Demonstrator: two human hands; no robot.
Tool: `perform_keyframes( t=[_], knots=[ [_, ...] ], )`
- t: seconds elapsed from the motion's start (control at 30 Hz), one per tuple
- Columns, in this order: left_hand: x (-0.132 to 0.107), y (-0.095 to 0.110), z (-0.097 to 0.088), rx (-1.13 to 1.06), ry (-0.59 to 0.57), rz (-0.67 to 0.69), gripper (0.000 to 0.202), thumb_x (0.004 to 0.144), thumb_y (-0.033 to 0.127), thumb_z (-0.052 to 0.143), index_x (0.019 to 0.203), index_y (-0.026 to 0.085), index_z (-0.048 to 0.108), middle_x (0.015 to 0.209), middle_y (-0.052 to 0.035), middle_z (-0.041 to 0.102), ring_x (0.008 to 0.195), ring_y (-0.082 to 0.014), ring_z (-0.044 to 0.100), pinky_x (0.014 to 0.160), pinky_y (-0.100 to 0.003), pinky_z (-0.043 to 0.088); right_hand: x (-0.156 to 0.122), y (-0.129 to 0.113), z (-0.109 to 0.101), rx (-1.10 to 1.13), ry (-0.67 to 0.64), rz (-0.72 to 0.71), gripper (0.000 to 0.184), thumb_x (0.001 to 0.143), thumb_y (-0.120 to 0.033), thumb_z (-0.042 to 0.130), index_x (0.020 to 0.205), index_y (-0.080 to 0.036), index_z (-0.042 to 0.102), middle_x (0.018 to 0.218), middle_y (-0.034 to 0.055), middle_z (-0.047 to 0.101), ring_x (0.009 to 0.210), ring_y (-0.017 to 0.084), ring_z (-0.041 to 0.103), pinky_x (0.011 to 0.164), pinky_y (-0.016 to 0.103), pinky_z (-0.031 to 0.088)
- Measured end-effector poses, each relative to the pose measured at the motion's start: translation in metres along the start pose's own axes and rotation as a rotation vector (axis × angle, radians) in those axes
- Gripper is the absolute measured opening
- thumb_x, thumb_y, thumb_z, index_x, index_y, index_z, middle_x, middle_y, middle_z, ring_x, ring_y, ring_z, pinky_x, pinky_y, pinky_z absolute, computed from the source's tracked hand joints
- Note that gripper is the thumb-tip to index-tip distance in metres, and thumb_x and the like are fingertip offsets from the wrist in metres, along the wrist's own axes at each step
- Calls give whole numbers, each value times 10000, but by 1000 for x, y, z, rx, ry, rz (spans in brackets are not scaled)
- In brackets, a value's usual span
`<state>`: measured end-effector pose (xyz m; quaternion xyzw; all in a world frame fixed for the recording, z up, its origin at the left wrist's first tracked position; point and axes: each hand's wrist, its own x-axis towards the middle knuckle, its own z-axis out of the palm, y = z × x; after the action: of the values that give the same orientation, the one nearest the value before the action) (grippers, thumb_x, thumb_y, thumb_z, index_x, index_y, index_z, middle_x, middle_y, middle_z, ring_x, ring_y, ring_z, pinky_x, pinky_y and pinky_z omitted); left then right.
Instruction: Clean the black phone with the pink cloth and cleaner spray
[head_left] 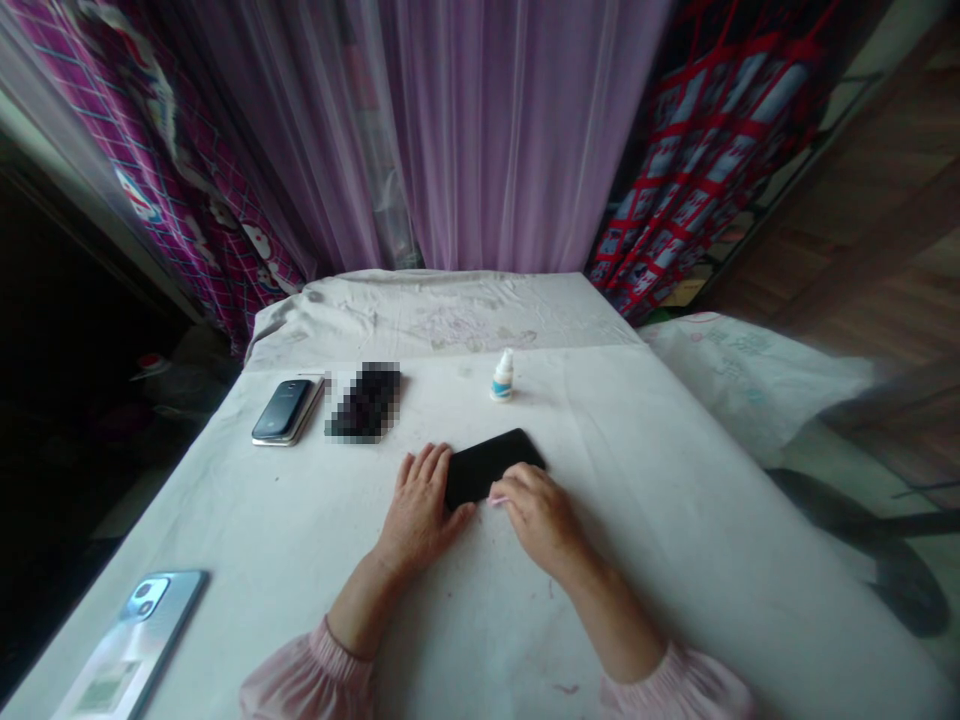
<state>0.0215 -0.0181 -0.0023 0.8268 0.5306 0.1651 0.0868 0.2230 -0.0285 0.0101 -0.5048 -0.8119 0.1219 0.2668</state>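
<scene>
A smartphone (484, 470) with a dark, blank screen lies tilted on the white-covered table. My left hand (421, 505) grips its left end, thumb by the near edge and fingers at the far corner. Over the phone's right part, my right hand (538, 510) is closed in a pinch. A small pale pink scrap (498, 499), perhaps cloth or tissue, pokes out from those fingers at the phone's near edge. Beyond the phone stands a small white dropper bottle (502, 377) with a blue label, upright and apart from both hands.
Two stacked phones (283, 412) lie at the left, beside a pixelated dark object (365, 403). Nearer, a light blue phone (139, 640) lies back up by the table's left edge. Purple curtains (517, 130) hang behind the table (675, 560). A white plastic sheet (757, 380) sits off its right side.
</scene>
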Motion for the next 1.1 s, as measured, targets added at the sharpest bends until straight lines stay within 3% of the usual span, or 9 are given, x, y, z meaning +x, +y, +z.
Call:
perform_keyframes(
  t=[0.27,0.6,0.73,0.9,1.0,1.1],
  knots=[
    [0,0,0,0,-14,-2,681,875,473,523,1439,141,339,1465,-161,430,1394,-330,315,1144,-555,199,-4,38,-21,-65,132,148,244,841,-74,485,815,-228,672,863,34,651,843,179,592,780,279,454],
    [1,1,-2,-11,-10,-7,672,874,461,535,1432,135,349,1456,-167,440,1386,-328,327,1142,-551,203,4,-3,1,59,38,23,226,855,-64,512,826,-217,675,854,37,632,843,174,576,788,280,453],
    [0,0,-1,-15,-2,8,681,880,476,527,1442,141,339,1457,-168,438,1386,-329,328,1141,-554,200,1,18,-10,24,65,116,242,840,-62,504,823,-229,678,862,26,649,839,163,595,779,264,453],
    [0,-4,-2,-22,-46,21,699,881,513,515,1446,139,342,1475,-168,416,1398,-333,308,1145,-564,183,-10,55,-31,-128,232,300,209,829,-152,505,851,-233,697,874,40,676,803,177,624,711,268,454],
    [2,-7,-6,-32,-118,52,709,882,518,511,1467,169,314,1509,-142,374,1419,-325,266,1151,-573,152,-11,62,-36,-106,329,365,218,850,-236,504,932,-218,705,917,62,689,811,190,643,697,276,470],
    [2,-10,-10,-38,-182,85,702,900,482,494,1494,190,261,1540,-124,323,1434,-315,230,1148,-588,134,-4,60,-35,-21,284,322,246,876,-260,484,942,-217,716,943,67,698,831,188,654,730,281,488]
  ],
)
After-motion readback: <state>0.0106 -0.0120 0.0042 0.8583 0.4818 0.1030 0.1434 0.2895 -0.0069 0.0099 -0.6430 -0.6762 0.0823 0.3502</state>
